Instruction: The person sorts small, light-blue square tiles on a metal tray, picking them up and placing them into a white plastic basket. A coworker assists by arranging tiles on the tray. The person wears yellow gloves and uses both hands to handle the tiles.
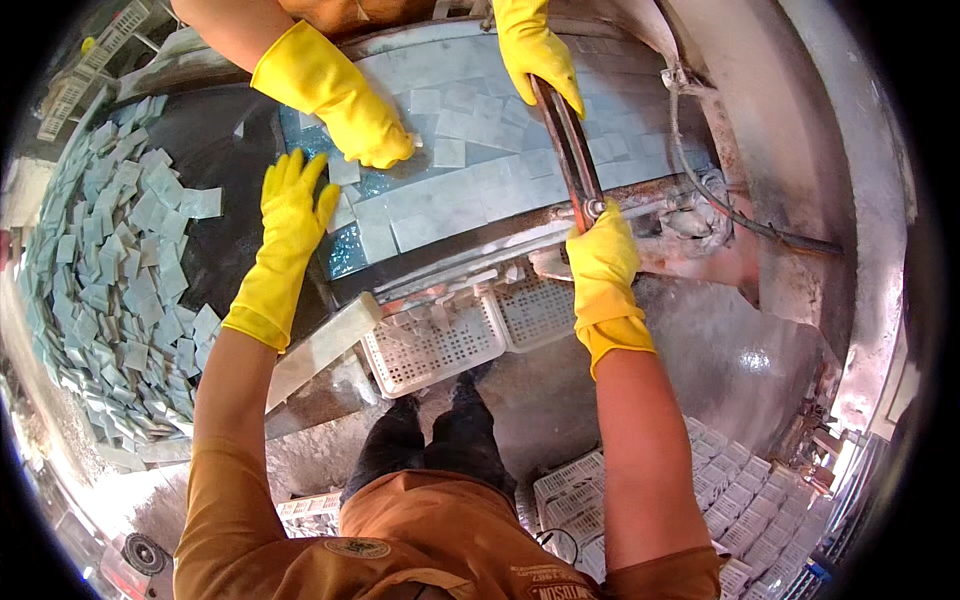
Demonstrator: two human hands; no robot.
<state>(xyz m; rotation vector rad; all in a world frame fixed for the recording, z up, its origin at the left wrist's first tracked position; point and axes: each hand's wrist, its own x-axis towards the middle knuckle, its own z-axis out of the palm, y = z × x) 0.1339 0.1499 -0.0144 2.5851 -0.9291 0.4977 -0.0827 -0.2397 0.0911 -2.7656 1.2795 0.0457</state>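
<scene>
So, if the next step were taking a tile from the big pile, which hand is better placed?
Probably the left hand: it looks open and empty, and lies nearer the pile. The right hand is farther off and holds one end of the bar.

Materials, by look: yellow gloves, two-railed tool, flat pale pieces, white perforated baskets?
Yellow gloves: likely rubber, satin; smooth sheen, soft creasing.
Two-railed tool: probably metal, worn; mottled dark and reddish, bolt-like end.
Flat pale pieces: stone, ceramic or glass, can't tell; thin, crisp-edged.
White perforated baskets: likely plastic, dull; regular moulded-looking holes.
</scene>
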